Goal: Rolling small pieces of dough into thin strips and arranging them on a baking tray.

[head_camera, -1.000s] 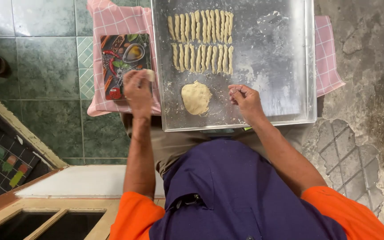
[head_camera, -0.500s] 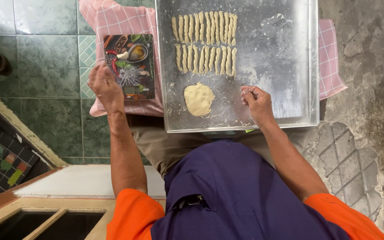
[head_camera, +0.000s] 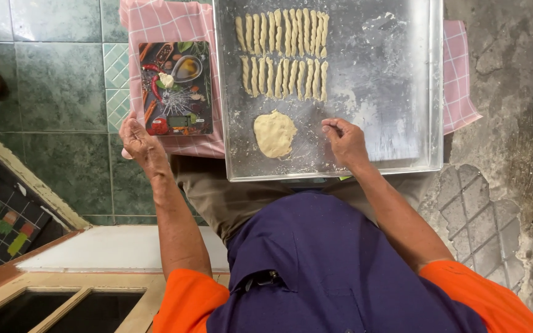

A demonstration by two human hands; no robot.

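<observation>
A: Right, item one: the left hand?

B: Left of centre in the frame, fingers loosely open, holding nothing. It sits at the lower left corner of the kitchen scale, a flat rectangle printed with spices, with a small piece of dough on top.

A: Item two, the right hand?

B: Centre of the frame, on the metal tray. Fingers curled in, tips pinched together; whether they hold a bit of dough I cannot tell.

A: The dough itself?

B: One flattened dough lump on the tray's lower part, just left of the right hand, not touching it. Two rows of dough sticks in the tray's upper left, side by side.

A: Underneath?

B: A pink checked cloth under scale and tray, green floor tiles at the left.
</observation>
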